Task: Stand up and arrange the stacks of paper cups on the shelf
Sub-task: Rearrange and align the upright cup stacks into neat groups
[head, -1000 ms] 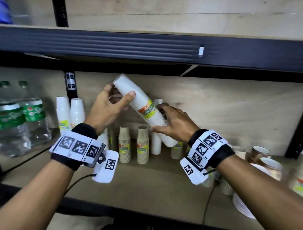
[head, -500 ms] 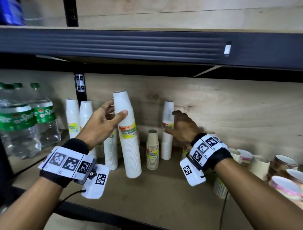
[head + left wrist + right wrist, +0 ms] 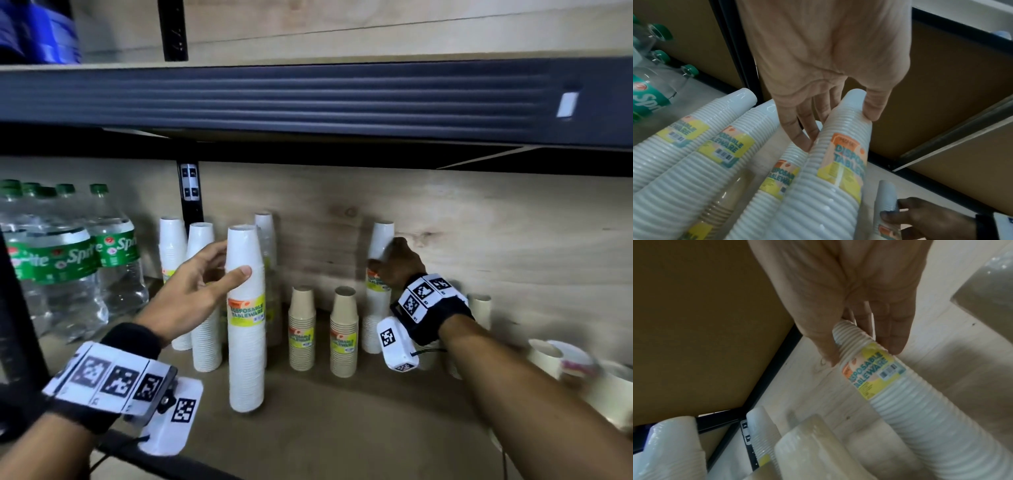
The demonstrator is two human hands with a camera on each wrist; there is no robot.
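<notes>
Left hand grasps the front stack near its top; right hand grips the stack at three o'clock. Best released only once both sit flat.

Both hands, left and right, reach forward, fingers curled.

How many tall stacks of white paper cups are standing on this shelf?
5: two stacks far left, one in the left hand, one behind it, one in the right hand. More may hide.
</notes>
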